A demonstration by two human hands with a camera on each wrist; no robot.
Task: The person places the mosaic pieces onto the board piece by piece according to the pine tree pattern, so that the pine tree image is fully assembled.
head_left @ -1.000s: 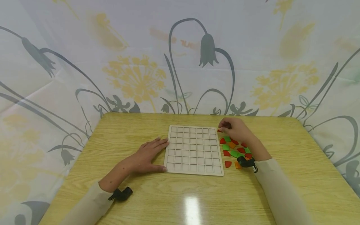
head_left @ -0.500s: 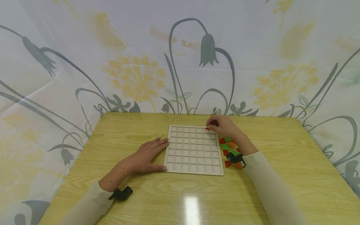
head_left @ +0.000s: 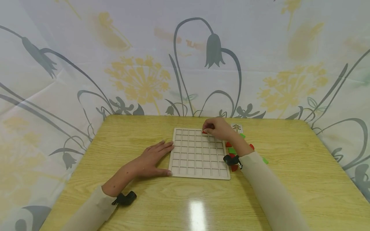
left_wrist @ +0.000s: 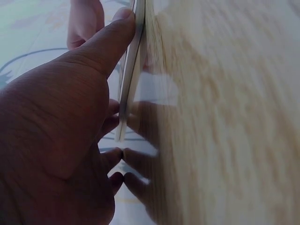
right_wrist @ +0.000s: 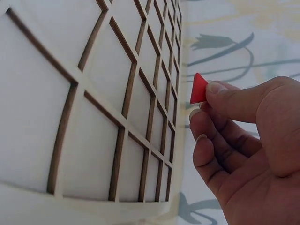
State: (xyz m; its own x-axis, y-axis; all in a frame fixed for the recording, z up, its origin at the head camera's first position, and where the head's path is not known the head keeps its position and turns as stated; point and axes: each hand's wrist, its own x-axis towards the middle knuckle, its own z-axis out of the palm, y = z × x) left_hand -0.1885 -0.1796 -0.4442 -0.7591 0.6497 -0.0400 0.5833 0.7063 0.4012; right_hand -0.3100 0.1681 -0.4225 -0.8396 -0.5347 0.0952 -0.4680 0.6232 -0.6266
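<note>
Head view: the right hand's (head_left: 218, 129) grip is clamped on a red tile (head_left: 204, 132) at the far row of the gridded board (head_left: 199, 154). Loose tiles (head_left: 232, 150) lie beside the board's right edge; a low sweep of the wrist camera (head_left: 231, 159) could scatter them.

Left wrist view: the left hand (left_wrist: 56, 126) has fingers spread apart, thumb touching the board edge. Insufficient pressure could let the board slide on the worktop (left_wrist: 225, 117).

Right wrist view: the thumb tip holds only the tile's margin; this shallow pinch could permit twisting, catching a rib (right_wrist: 118, 164).
</note>
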